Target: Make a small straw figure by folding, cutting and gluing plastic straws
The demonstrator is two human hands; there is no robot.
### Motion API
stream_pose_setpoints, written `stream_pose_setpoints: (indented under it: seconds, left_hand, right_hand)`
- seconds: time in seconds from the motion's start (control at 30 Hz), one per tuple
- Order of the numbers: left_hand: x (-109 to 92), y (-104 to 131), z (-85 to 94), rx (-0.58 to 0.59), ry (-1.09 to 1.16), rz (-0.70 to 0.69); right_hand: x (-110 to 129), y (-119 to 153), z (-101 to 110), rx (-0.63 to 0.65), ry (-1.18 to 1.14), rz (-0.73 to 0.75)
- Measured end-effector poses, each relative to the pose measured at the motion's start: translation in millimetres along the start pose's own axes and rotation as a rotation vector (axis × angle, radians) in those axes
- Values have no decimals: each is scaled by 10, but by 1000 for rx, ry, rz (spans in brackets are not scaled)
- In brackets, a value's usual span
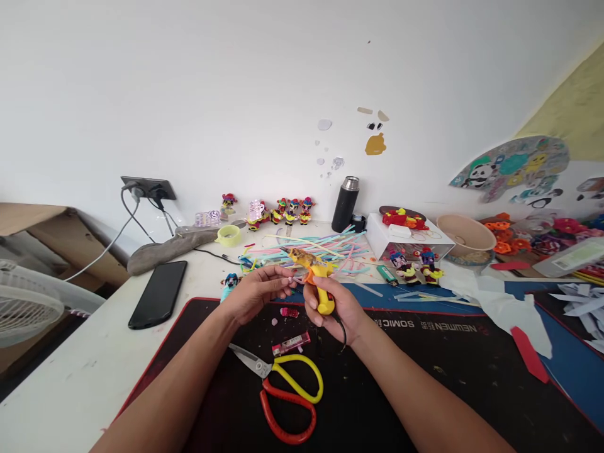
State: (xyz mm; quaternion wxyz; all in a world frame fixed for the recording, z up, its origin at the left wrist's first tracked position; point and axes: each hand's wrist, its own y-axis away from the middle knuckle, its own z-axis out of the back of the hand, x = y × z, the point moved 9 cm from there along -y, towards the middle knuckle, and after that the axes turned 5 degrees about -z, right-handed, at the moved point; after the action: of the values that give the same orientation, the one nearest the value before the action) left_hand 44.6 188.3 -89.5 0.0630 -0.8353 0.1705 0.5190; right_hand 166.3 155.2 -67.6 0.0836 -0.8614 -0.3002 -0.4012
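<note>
Scissors lie nearest you on black mat, out of use. Your right hand wraps yellow glue gun, held above mat's far edge, nozzle tipped up and leftward. Your left hand pinches small pinkish piece just beside gun; its shape too small to tell. Step in hand looks like gluing. Next move likely calls for steady pinch, nozzle lined up with piece, skin clear of tip.

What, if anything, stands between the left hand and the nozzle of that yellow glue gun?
Nothing visible does. The left hand is just below the nozzle in this view; the thin pastel strips showing around there lie behind, on the white table.
</note>
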Motion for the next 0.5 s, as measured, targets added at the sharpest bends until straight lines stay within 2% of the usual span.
stream_pose_setpoints:
  seconds: [0.13,0.3,0.5]
  left_hand:
    - [-24,-6,14,-33,28,-13]
    - [-50,-24,75,-114,74,-20]
    - [-69,-40,119,-152,112,-37]
  right_hand:
    - [71,-58,122,-68,162,4]
    - [93,-26,284,-145,137,82]
    - [106,61,347,-186,246,93]
